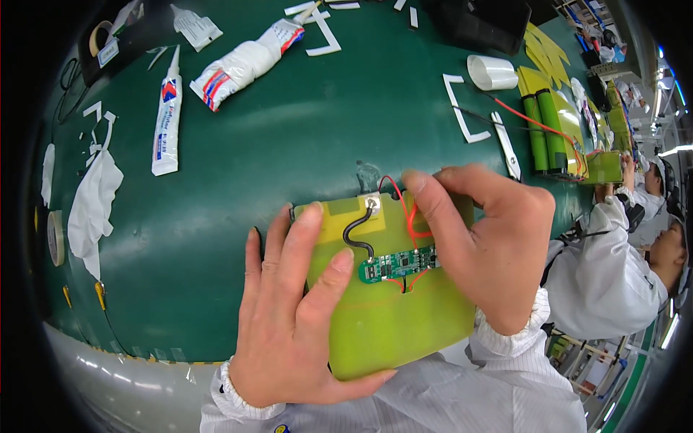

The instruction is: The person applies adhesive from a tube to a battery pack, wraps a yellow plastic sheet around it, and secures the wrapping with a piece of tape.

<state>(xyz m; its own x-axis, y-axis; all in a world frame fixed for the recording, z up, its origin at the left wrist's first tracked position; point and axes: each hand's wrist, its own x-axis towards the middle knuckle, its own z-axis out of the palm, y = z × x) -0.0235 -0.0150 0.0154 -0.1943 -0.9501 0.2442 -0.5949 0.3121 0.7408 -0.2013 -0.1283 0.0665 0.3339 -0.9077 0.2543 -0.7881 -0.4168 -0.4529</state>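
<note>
A flat battery pack point(404, 325), wrapped in yellow-green sheet, lies before me at the table's near edge. On top sits a narrow green circuit board point(393, 265). A black wire point(349, 232) curves from the board to a metal tab point(372, 203) at the pack's far edge. My left hand point(289, 310) grips the pack's left side, fingers spread and thumb along the near edge. My right hand point(487, 234) is closed over the far right part, beside a red wire point(412, 220). Whatever lies between its thumb and fingers is hidden.
White tubes point(167, 123) and a crumpled larger tube point(245, 61) lie at far left. Scissors point(507, 148), a clear roll point(492, 73) and green cells point(545, 130) with wires are to the right. A crumpled white cloth point(95, 198) lies left. A co-worker point(613, 267) sits right.
</note>
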